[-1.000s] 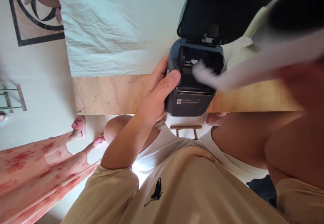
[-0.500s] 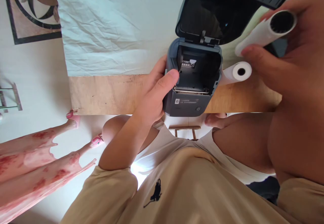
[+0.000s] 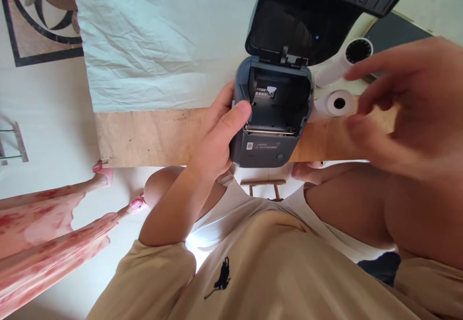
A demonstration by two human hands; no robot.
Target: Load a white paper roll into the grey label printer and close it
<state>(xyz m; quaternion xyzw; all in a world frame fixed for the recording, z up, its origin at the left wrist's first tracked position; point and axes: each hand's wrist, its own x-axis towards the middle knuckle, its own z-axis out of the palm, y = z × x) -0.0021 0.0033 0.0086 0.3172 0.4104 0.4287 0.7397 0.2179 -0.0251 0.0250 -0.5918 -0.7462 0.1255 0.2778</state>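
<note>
My left hand (image 3: 220, 132) grips the side of a dark label printer (image 3: 267, 148), thumb over its rim. The printer's lid (image 3: 289, 20) is swung up, and its paper bay (image 3: 278, 105) shows no roll inside. To the right of the printer stands a white paper roll with a wide dark core (image 3: 336, 66). Nearer to me is a second white roll with a small core hole (image 3: 340, 103), partly hidden behind the printer. My right hand (image 3: 401, 103) hovers just right of both rolls, fingers apart and holding nothing.
A pale cloth (image 3: 162, 45) covers most of the wooden table (image 3: 152, 136). Beyond my right hand lies a dark flat panel (image 3: 394, 40). On the left, another person's legs in a pink-red patterned garment (image 3: 47, 233) stand near the table corner.
My right hand has let go of the wide-core roll, which now stands beside the printer. The hand has drawn back toward me. My left hand keeps its hold on the printer.
</note>
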